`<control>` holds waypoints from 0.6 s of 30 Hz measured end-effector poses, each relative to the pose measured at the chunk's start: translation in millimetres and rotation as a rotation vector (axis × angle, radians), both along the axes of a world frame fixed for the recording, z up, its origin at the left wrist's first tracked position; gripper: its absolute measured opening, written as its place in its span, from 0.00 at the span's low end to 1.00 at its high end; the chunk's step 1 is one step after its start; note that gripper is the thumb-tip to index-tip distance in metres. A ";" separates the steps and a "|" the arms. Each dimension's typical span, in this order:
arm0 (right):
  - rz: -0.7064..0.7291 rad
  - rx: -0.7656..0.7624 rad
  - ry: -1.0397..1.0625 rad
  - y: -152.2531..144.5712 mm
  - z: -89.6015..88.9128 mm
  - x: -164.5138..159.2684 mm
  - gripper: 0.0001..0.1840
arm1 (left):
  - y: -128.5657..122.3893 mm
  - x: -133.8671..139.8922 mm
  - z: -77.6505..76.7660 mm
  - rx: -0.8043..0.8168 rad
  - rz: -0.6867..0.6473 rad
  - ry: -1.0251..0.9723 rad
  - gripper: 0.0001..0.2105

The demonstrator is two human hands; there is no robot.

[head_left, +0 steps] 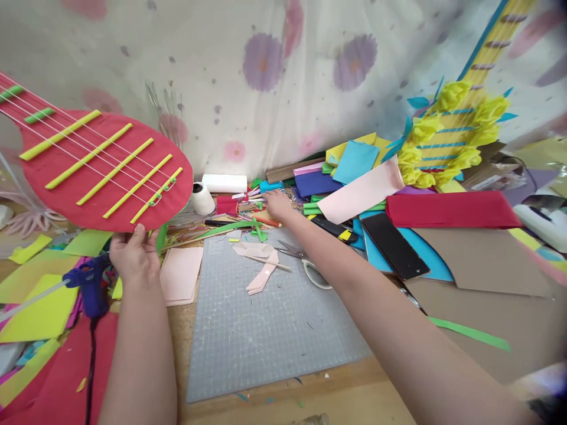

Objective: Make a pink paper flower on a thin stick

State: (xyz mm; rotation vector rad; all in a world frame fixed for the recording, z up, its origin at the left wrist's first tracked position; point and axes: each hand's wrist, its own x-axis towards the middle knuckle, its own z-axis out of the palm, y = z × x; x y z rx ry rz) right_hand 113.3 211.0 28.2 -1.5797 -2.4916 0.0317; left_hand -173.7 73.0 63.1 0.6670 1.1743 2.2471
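On the left, my left hand (136, 255) grips the lower edge of a red paper lute (101, 153), thumb in front and fingers behind. Yellow bars and thin white strings cross the lute's face. My right hand (279, 205) reaches to the back of the table, fingers stretched out over a pile of small craft bits. A blue piece (271, 186) lies just beyond its fingertips. Below the right forearm, scissors (317, 275) rest on the grey cutting mat (266, 342), beside folded pale pink paper (262, 277) and a thin stick (267, 263).
A blue glue gun (91, 286) with its cord stands near my left wrist. A spool of white thread (202, 199) is behind the mat. At right lie a black phone (394, 245), cardboard (491, 260) and a yellow flowered lute (447, 147). Pink sheets (181, 274) lie left of the mat.
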 end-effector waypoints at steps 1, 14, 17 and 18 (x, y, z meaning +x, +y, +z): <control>0.005 -0.016 -0.015 -1.7 -2.5 -1.4 0.20 | -0.7 -0.3 0.0 0.003 0.002 0.003 0.13; -0.121 0.079 0.095 9.4 1.0 27.9 0.20 | -3.2 -0.7 4.4 -0.018 -0.005 0.048 0.12; -0.058 0.026 -0.027 25.2 1.2 18.5 0.19 | -3.7 -2.5 4.1 -0.054 0.021 0.053 0.11; -0.023 0.009 -0.071 29.6 0.9 13.3 0.18 | -3.8 -3.3 4.1 -0.062 0.028 0.050 0.11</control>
